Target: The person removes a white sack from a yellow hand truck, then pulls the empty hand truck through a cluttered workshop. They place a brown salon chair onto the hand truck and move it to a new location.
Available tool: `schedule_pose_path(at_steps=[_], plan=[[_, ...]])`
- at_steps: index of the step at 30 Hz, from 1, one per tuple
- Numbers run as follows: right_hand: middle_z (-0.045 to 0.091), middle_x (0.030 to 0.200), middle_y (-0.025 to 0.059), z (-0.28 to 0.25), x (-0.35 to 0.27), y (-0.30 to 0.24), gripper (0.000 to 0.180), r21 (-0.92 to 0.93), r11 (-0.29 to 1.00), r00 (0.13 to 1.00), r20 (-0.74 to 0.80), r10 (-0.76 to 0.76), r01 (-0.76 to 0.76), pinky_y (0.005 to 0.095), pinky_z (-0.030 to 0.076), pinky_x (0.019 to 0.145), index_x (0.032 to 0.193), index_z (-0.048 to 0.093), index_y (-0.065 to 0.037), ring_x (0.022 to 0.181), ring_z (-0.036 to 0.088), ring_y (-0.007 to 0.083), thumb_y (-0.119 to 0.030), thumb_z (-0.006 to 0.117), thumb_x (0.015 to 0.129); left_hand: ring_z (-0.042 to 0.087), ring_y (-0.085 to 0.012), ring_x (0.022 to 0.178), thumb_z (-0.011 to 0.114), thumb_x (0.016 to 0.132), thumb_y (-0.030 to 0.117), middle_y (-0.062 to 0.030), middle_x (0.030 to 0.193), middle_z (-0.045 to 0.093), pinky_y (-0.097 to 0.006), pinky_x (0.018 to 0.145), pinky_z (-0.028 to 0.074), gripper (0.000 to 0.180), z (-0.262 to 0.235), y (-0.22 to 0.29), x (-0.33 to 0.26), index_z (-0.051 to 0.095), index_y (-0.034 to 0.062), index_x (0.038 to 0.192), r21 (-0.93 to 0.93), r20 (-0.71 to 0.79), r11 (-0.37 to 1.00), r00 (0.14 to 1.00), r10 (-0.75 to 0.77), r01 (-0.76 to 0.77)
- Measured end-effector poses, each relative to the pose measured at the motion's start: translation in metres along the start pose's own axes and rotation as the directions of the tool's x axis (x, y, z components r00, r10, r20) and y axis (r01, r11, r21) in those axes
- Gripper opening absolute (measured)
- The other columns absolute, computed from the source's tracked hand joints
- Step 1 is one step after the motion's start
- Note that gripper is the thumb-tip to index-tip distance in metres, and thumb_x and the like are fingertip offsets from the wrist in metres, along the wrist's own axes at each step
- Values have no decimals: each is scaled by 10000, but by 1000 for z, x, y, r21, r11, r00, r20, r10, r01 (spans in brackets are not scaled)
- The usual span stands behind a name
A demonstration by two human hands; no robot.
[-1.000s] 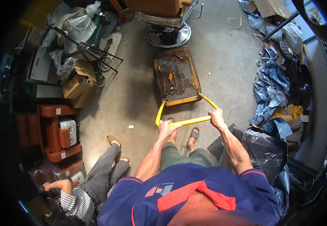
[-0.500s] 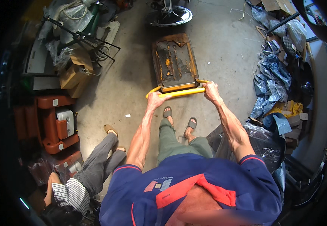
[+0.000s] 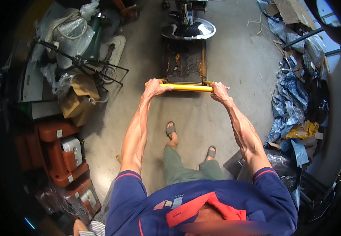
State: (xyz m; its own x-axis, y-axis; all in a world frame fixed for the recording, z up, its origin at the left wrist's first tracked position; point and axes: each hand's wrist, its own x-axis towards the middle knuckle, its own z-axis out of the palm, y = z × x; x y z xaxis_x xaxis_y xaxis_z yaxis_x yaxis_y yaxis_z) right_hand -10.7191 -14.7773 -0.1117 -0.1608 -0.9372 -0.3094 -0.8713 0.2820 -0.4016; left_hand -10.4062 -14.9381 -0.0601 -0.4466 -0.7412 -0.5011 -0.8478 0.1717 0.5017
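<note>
My left hand (image 3: 154, 88) and my right hand (image 3: 219, 92) are closed around the two ends of a yellow push handle (image 3: 188, 87), arms stretched forward. Beyond the handle lies the worn dark platform (image 3: 190, 59) of a cart, its orange-yellow paint scraped and flaking. The round chrome base (image 3: 206, 29) of a stand or chair covers the platform's far end in view. Whether that base rests on the platform or hangs above it, I cannot tell. A post (image 3: 187, 15) rises from the base, and its top runs out of view.
To the left stand a black tripod-like frame (image 3: 78, 61), a cardboard box (image 3: 80, 94) and reddish-brown moulded units (image 3: 54, 153). Crumpled blue plastic sheeting (image 3: 290, 98) and cartons (image 3: 294, 13) line the right side. Another person's striped sleeve (image 3: 96, 227) shows at lower left.
Cart and handle have moved forward, bringing the platform's far end under the chrome base in view. My hands stayed on the handle. The other person has mostly dropped out of view at lower left.
</note>
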Motion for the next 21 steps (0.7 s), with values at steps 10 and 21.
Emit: schedule_pose_path(at_steps=[10,21], plan=[[698,872,228,-65,184,0,161,-73,988,989,-76,129,-135,503,561,752,869,739,-56,842,690,416,-68,626,756,693,-305,696,789,633,682,-163,713,704,-420,709,534,693,-84,19,170,746,4,767,-63,-77,997,996,40,-45],[700,827,214,-70,185,-7,199,-88,986,984,-127,128,-139,490,555,756,913,764,-92,823,694,404,-68,627,771,669,-329,676,814,613,646,-176,667,683,-436,724,524,666,-89,22,177,731,-5,726,-76,-112,997,994,14,-22]])
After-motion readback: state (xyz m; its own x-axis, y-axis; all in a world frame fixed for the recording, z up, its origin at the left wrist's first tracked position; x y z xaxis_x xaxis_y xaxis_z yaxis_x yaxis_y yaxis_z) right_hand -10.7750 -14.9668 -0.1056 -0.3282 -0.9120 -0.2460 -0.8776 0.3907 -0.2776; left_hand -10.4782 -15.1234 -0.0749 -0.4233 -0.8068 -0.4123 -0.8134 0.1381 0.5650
